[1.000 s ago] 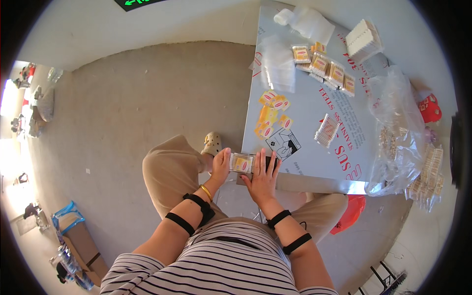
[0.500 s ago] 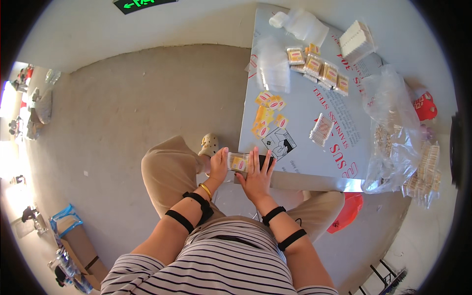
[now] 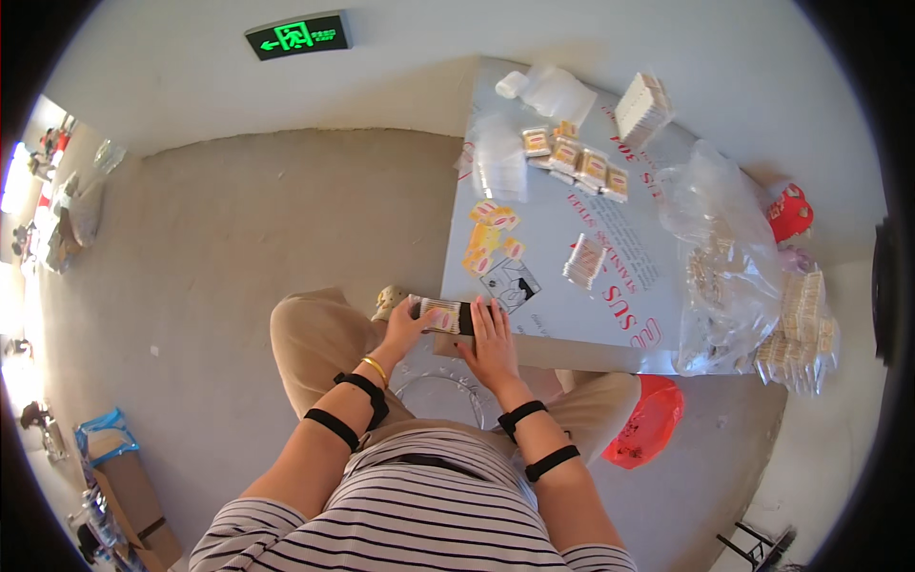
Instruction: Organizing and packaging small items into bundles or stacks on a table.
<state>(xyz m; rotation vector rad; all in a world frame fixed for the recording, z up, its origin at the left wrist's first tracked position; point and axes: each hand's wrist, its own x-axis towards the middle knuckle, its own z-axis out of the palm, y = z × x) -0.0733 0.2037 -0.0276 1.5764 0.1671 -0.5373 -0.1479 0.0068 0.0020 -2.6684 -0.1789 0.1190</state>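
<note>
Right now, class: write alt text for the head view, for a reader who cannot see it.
Seen from above, a seated person in a striped top holds a small flat packet at the near edge of a grey table, left hand gripping one end, right hand flat on the other. More small packets and clear plastic bags lie on the table.

Packing workroom — bare concrete floor point(image 3: 238, 248), exit sign point(image 3: 297, 36), bagged stock point(image 3: 724, 267).
</note>
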